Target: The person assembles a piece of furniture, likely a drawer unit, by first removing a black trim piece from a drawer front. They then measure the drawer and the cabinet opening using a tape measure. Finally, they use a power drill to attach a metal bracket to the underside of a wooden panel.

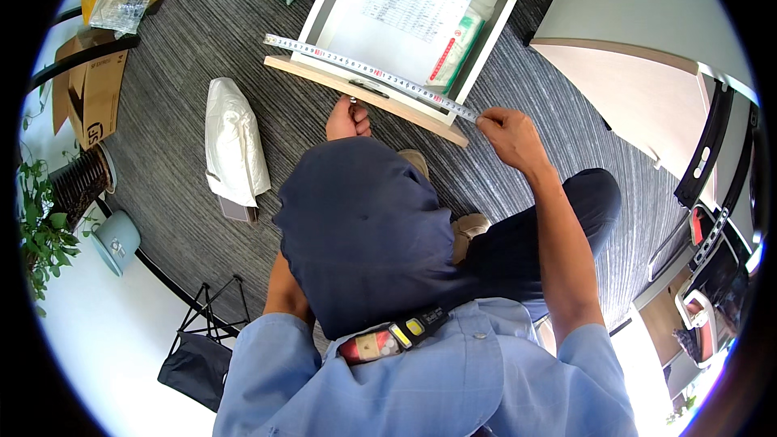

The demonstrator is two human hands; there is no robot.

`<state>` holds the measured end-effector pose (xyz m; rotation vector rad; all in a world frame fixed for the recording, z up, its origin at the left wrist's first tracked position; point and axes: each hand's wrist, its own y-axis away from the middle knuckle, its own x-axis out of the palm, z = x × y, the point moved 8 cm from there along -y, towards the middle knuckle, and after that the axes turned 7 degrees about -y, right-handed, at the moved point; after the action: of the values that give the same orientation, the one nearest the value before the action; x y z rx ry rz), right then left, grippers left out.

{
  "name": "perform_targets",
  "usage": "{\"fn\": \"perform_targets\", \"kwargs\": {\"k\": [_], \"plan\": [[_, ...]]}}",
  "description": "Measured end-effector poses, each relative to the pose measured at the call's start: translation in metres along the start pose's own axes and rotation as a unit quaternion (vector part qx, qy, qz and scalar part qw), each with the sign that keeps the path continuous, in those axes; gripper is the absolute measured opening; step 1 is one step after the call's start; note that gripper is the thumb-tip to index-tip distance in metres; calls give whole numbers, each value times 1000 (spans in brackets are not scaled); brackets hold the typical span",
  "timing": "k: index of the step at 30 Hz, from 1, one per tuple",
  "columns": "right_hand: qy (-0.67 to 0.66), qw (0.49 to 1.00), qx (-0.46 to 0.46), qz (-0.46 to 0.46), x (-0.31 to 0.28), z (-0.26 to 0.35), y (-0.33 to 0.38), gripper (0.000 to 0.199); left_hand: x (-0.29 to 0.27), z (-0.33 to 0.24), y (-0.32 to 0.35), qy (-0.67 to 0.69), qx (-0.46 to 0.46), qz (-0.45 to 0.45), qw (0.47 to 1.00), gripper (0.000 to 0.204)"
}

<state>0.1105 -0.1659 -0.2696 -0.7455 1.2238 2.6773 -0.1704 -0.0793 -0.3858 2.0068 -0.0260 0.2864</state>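
A white drawer (494, 38) with a light wooden front panel (421, 123) is in front of my knees. Across its near edge runs a white tape measure (356, 65), stretched from the panel's left end past its right corner. My right hand (511, 136) pinches the tape's right end. Below the panel's left half, my left hand (346, 120) is curled with its fingers closed. A small shiny bit shows at its fingertips, too small to name. Inside the drawer lie a printed paper sheet (388, 12) and a green-and-white packet (461, 53).
A white wrapped package (232, 142) lies on the grey carpet to the left. Beyond it is an open cardboard box (101, 85). A pale cabinet (639, 105) stands at right. A black folding stool (194, 364) is lower left, near a plant (40, 218).
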Motion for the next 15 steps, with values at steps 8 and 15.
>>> {"fn": "perform_targets", "kwargs": {"k": [8, 15], "plan": [[-4, 1000, -9, -2, 0, 3, 1, 33, 12, -3, 6, 42, -23, 26, 999, 34], [5, 1000, -23, -3, 0, 3, 1, 33, 14, -4, 10, 72, -92, 36, 993, 40]]}}
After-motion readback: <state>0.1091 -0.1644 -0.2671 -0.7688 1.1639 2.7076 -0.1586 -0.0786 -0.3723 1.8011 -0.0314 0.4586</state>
